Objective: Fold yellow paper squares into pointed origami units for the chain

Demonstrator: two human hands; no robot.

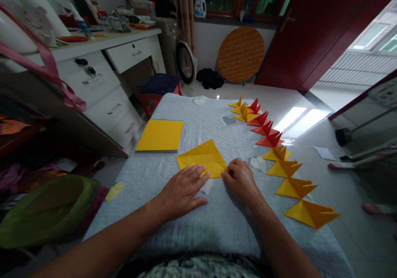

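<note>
A creased sheet of yellow origami paper lies on the cloth-covered table in front of me, with its near edge folded. My left hand rests flat on its lower left part, fingers stretched out. At the right corner, my right hand pinches the paper between thumb and fingers. A stack of square paper, yellow on top, lies at the left. Along the right side stands a row of folded paper cranes, with yellow cranes near me, red cranes beyond, and more yellow ones at the far end.
The table wears a pale blue cloth with heart shapes. A stool stands beyond its far left corner, by a white desk. A green-lined bin is at the lower left. Another person's feet show at the right.
</note>
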